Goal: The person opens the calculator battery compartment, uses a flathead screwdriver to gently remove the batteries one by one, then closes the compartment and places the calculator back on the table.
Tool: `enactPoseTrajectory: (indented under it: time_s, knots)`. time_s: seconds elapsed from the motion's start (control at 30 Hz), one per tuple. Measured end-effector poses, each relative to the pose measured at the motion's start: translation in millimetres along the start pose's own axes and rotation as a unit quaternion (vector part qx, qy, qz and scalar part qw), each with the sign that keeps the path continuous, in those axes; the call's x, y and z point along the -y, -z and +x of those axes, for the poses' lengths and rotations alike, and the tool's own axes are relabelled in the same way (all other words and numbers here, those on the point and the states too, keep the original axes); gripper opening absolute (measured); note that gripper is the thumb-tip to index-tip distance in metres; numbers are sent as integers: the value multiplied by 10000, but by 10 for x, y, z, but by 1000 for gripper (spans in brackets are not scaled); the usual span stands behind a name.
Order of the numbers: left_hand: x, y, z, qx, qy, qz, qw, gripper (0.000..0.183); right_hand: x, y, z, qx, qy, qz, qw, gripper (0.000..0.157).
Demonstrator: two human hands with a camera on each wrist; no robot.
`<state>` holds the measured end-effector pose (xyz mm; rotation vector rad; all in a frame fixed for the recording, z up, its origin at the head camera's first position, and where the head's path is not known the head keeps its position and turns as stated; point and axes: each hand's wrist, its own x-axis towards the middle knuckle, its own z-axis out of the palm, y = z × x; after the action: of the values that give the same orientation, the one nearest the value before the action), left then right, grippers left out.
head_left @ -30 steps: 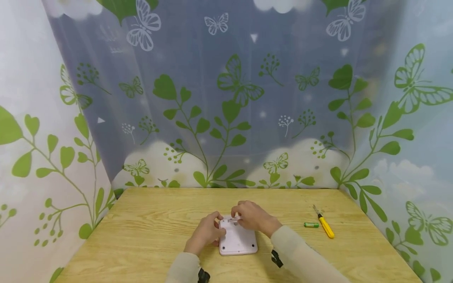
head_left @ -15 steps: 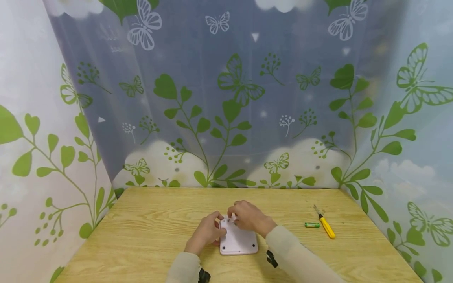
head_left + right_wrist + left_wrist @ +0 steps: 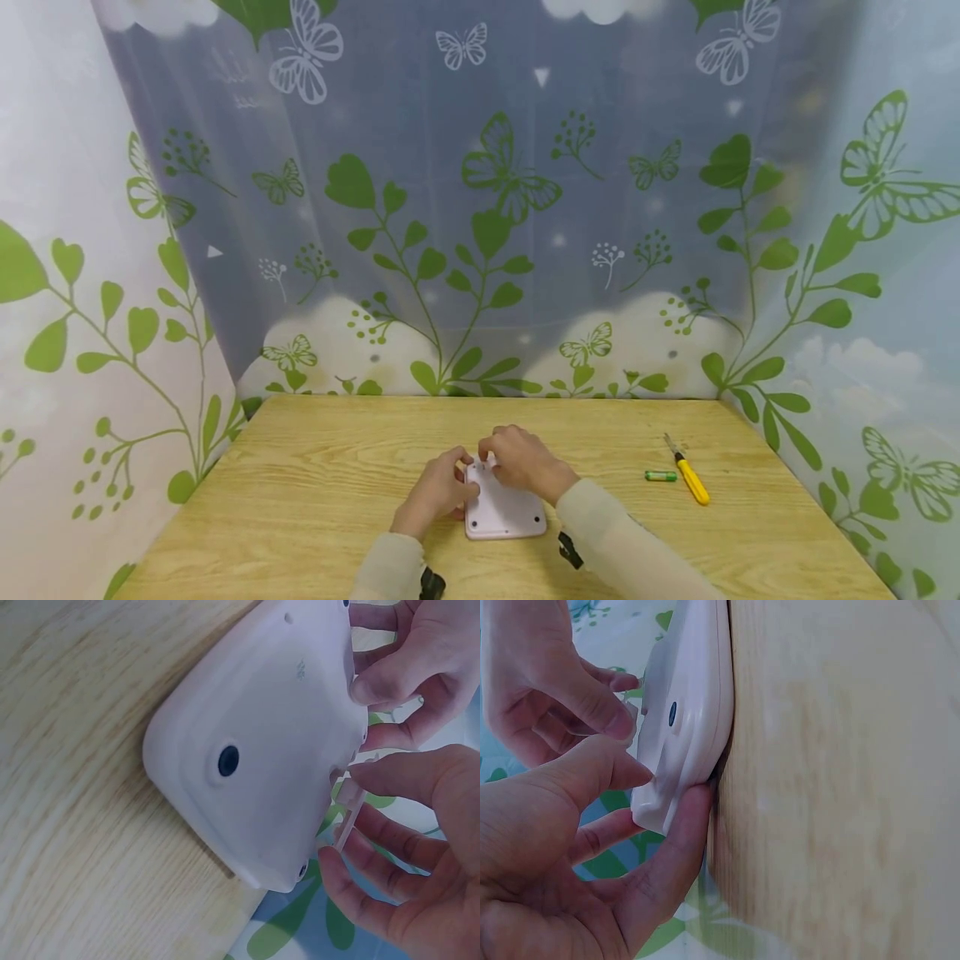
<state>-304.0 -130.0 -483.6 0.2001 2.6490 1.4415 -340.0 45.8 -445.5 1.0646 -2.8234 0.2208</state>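
Note:
A pale pink, flat plastic device (image 3: 504, 510) with rounded corners lies on the table, its underside with dark round feet facing up. My left hand (image 3: 437, 490) grips its left edge; in the left wrist view the thumb (image 3: 630, 769) presses on the underside while a finger reaches around the rim. Over the device's far edge, my right hand (image 3: 521, 460) pinches a small pale battery cover (image 3: 348, 817) between thumb and fingers. In the right wrist view the cover stands on edge, tilted, right at the far rim by a notch.
To the right on the wooden table (image 3: 337, 467) lie a green battery (image 3: 660, 477) and a screwdriver (image 3: 691, 479) with a yellow handle. Beyond the table's far edge hangs a printed curtain (image 3: 480, 250) with leaves and butterflies.
The right hand has shifted slightly left along the far edge of the device, carrying the battery cover. My left hand keeps its grip in the same place.

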Motion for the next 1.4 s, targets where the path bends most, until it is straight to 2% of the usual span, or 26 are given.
enactPoseTrajectory:
  time_s: [0.8,1.4]
  knots:
    - [2,-28,-3,23,57,7,10000,36,40,-14,-11,159,-176,-24,9997,15]
    - [-21,-4,3,5,126,72,9999,36,23,-16,10,128,-173,28,9998,15]
